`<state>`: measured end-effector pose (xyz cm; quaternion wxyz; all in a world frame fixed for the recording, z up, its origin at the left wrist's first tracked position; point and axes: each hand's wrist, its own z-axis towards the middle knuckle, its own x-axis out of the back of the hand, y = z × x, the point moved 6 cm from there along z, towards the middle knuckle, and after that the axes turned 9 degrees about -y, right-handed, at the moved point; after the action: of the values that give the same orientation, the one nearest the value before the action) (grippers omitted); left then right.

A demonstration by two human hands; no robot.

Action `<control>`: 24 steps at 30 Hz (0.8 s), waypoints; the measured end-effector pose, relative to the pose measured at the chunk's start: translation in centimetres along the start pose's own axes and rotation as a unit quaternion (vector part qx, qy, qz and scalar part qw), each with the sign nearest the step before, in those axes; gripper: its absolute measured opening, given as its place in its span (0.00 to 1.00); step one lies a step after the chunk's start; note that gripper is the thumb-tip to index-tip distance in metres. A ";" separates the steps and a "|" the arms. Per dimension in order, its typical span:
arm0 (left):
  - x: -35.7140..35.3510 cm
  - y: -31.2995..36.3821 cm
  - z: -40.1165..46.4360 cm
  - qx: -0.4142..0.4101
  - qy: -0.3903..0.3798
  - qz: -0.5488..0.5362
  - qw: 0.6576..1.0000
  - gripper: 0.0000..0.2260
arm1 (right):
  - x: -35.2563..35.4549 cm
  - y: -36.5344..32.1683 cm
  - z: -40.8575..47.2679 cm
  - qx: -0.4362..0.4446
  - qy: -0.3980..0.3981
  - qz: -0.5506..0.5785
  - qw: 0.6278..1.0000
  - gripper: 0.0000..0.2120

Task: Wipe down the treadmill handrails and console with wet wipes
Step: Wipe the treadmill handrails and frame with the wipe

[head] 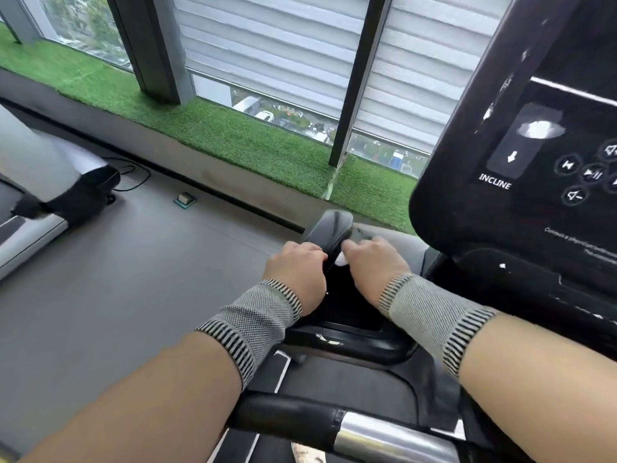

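Hands were both down at centre frame, and look at that grip: the left hand point(295, 274) curled round the black handrail point(329, 233), seemingly to steady it, while the right hand point(370, 265) pinched a white wet wipe point(341, 260) against the rail's inner side, likely mid-wipe. Only a sliver of wipe showed between the two hands. The handrail's long axis ran from lower centre up and away toward the window, its rounded end pointing at the green turf sill point(233, 128). At right, the console point(467, 182) loomed, not yet touched.
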<state>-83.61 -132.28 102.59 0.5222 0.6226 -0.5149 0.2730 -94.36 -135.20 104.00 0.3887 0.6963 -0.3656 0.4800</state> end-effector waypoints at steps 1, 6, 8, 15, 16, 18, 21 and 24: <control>0.0 0.1 0.3 -0.001 0.000 0.000 1.000 0.20 | 0.1 -0.7 -0.7 0.038 -0.009 -0.024 0.999 0.12; -0.4 0.8 1.2 -0.011 0.003 0.024 1.000 0.20 | 0.0 0.8 3.9 0.006 -0.093 -0.137 0.986 0.12; -0.5 0.9 1.4 -0.014 -0.002 0.031 0.999 0.20 | 0.0 2.3 4.5 -0.049 -0.113 -0.085 0.989 0.12; -1.0 0.9 1.2 -0.022 -0.003 0.027 0.999 0.20 | 0.0 3.0 -0.6 -0.138 -0.142 -0.050 0.979 0.16; -1.0 1.0 1.2 -0.021 -0.006 0.027 0.999 0.20 | -0.2 2.1 -1.0 -0.112 -0.139 -0.037 0.983 0.16; -1.1 1.2 1.2 -0.021 -0.008 0.027 0.999 0.20 | -0.2 1.2 -0.3 -0.060 -0.107 -0.025 0.992 0.15; -0.9 1.3 1.2 -0.023 -0.009 0.030 0.999 0.20 | 0.4 2.3 2.3 -0.052 -0.111 -0.078 0.989 0.14; -0.6 1.0 0.9 -0.026 -0.003 0.032 0.999 0.20 | 0.6 4.7 2.6 -0.127 -0.150 -0.119 0.973 0.16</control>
<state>-84.89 -132.79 102.16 0.5277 0.5927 -0.5429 0.2748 -97.41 -139.61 104.84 0.4691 0.7437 -0.3925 0.2699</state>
